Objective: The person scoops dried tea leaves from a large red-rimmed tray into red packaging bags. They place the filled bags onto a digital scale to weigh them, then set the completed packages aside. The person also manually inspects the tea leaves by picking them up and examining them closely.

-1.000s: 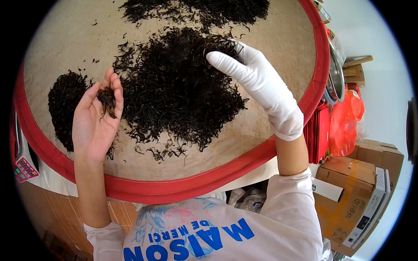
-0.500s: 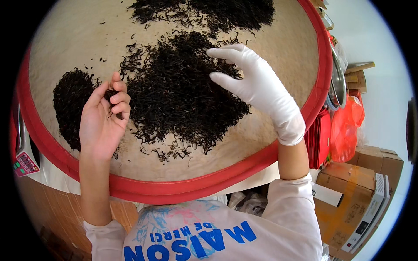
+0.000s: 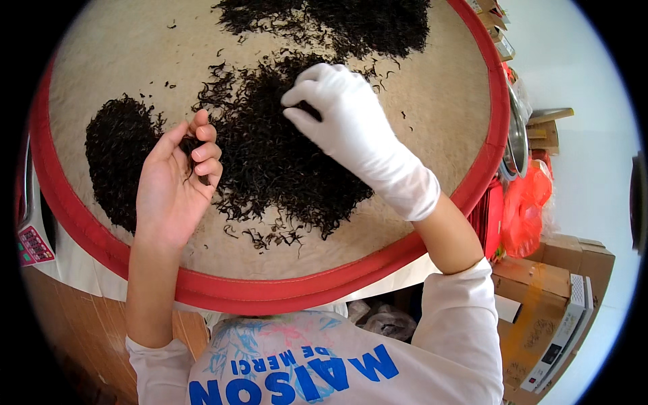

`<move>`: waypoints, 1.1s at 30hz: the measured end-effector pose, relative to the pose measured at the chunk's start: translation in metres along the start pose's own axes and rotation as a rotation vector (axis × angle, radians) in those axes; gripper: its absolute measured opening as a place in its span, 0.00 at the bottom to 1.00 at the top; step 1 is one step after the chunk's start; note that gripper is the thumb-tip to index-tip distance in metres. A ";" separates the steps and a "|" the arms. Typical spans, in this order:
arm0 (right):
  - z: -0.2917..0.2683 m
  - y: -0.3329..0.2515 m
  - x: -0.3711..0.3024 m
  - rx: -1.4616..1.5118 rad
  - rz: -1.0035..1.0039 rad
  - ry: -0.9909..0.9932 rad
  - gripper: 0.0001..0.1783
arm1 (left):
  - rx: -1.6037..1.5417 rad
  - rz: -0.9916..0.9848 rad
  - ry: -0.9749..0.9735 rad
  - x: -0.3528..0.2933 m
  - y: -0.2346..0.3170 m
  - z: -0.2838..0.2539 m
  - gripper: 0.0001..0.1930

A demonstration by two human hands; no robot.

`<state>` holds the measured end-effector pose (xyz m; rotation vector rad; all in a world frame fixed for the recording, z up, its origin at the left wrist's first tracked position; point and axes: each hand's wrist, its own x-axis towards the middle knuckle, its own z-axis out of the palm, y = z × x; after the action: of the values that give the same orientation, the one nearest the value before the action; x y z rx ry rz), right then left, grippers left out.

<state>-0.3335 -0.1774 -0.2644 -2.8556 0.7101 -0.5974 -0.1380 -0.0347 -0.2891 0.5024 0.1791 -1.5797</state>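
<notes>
Dark, twisted dried tea leaves lie loose on a round, cloth-lined tray with a red padded rim. My bare left hand is palm up between the left leaf pile and the middle leaf pile. Its fingers curl over a few dark tea leaves that show inside the palm. My right hand, in a white glove, hovers over the upper part of the middle pile. Its thumb and forefinger are drawn together in a pinch. Whatever sits between those fingertips is too small to make out.
Another leaf pile spreads at the tray's far side. A scale stands beyond the left rim. To the right are a metal basin, a red plastic bag and cardboard boxes. Wooden flooring shows at lower left.
My right hand has moved left over the middle pile, and its spread thumb and forefinger have come together. My left hand, still curled round leaves, appears slightly farther right.
</notes>
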 end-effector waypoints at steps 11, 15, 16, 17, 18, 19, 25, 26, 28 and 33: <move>0.026 0.003 0.003 -0.030 0.081 -0.078 0.06 | -0.018 -0.001 0.002 0.000 0.001 -0.006 0.11; 0.012 0.007 0.002 0.268 0.245 -0.116 0.05 | -0.008 0.013 0.001 0.000 0.001 -0.004 0.11; 0.007 0.008 0.001 0.318 0.272 -0.114 0.05 | -0.007 0.016 0.003 -0.001 0.001 -0.004 0.11; -0.001 0.006 0.001 0.483 0.406 -0.151 0.06 | -0.005 0.017 0.005 -0.001 0.001 -0.004 0.11; -0.011 0.001 0.003 0.675 0.546 -0.172 0.07 | -0.004 0.018 0.007 -0.001 0.002 -0.003 0.11; -0.018 0.000 0.003 0.789 0.570 -0.157 0.08 | -0.002 0.020 0.009 -0.001 0.002 -0.003 0.11; -0.032 0.006 -0.006 1.555 0.714 -0.223 0.14 | 0.026 0.024 0.054 0.001 -0.002 0.001 0.11; -0.028 0.007 -0.008 1.671 0.709 -0.238 0.15 | 0.032 0.024 0.057 0.001 -0.003 0.002 0.11; -0.028 0.008 -0.010 1.760 0.708 -0.256 0.16 | 0.044 0.024 0.064 0.001 -0.003 0.003 0.10; -0.032 0.001 -0.011 1.852 0.690 -0.307 0.23 | 0.067 0.008 0.072 0.001 -0.006 0.004 0.09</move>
<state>-0.3561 -0.1746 -0.2396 -0.8706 0.5012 -0.3105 -0.1447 -0.0370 -0.2877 0.6117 0.1793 -1.5647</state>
